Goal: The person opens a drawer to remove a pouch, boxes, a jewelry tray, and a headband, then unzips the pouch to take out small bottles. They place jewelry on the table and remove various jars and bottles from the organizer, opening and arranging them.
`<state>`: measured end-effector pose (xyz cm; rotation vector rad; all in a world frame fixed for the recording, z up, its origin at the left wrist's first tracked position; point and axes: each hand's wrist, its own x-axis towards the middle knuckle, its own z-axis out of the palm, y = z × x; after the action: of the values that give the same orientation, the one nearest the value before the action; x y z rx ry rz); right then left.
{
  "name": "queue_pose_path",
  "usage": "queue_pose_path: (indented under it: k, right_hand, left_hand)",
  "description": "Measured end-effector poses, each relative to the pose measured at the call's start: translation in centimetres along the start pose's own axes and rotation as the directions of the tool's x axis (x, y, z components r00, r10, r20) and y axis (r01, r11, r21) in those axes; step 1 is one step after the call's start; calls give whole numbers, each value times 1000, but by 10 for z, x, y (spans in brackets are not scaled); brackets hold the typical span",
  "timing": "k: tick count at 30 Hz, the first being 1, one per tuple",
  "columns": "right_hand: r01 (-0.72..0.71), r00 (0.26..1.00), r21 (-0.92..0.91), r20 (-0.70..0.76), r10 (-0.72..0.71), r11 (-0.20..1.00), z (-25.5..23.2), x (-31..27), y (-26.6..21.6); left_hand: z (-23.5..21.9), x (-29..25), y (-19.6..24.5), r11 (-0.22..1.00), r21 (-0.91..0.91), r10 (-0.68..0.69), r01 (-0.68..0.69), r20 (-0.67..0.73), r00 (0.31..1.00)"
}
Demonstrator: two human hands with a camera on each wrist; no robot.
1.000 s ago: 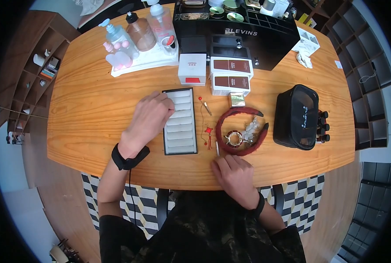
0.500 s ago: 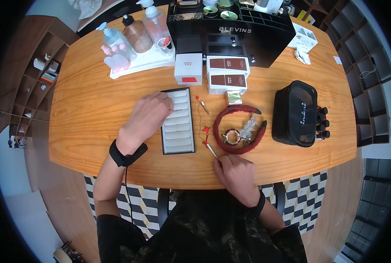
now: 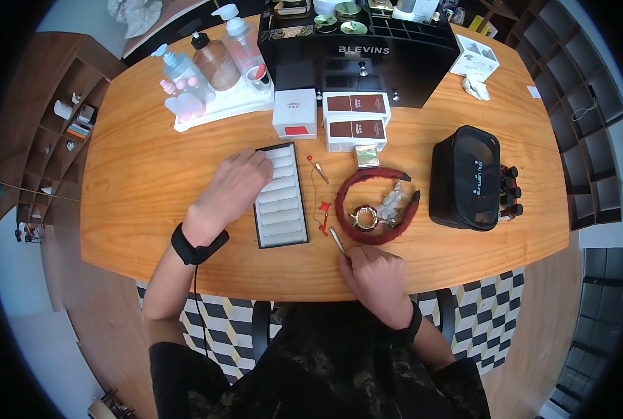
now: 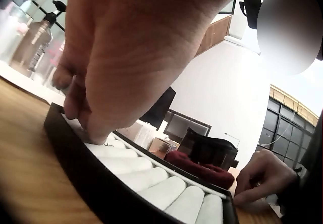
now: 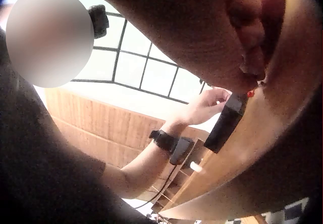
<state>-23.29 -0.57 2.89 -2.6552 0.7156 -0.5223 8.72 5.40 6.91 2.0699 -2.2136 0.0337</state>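
A black ring tray (image 3: 281,216) with pale padded rolls lies under my left hand (image 3: 233,183). The fingers bend down onto its far left end, fingertips at the upper rolls; in the left wrist view, a thin dark curl shows at the fingertips, and I cannot tell what they hold. My right hand (image 3: 374,278) rests near the table's front edge, pinching a slim silver-white stick (image 3: 336,239) that points up and left. Just beyond the stick's tip lies a thin cord with red beads and a red pendant (image 3: 325,207). A small hair clip (image 3: 321,173) lies above it.
A dark red headband (image 3: 341,202) surrounds a gold bangle (image 3: 364,218) and a pale clustered ornament (image 3: 391,204). A black pouch (image 3: 464,181) stands right, with small bottles (image 3: 510,192) beside it. Boxes (image 3: 295,112), a white tray of pump bottles (image 3: 235,106) and a black organizer (image 3: 360,73) stand behind.
The stick in my right hand has swung from upright to leaning left, and the red beaded cord's near end has shifted. My left hand stays at the tray. The head view has turned slightly.
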Motion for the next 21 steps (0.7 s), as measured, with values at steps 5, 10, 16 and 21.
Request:
queue_pose_path:
  k: [5, 10, 16, 21]
  right_hand:
    - [-3, 999, 110, -31, 7, 994, -11, 2, 1]
    - [-73, 996, 328, 77, 51, 942, -33, 7, 1]
    - [70, 998, 520, -32, -63, 851, -47, 36, -5]
    - [71, 992, 558, 48, -118, 826, -43, 41, -2]
  left_hand:
    - [-13, -3, -3, 990, -136, -29, 26, -21, 999]
    - [-45, -6, 25, 921, -365, -100, 137, 120, 988]
    - [-37, -14, 77, 837, -541, 192, -86, 142, 971]
    - [-38, -23, 79, 850, -520, 197, -82, 172, 965]
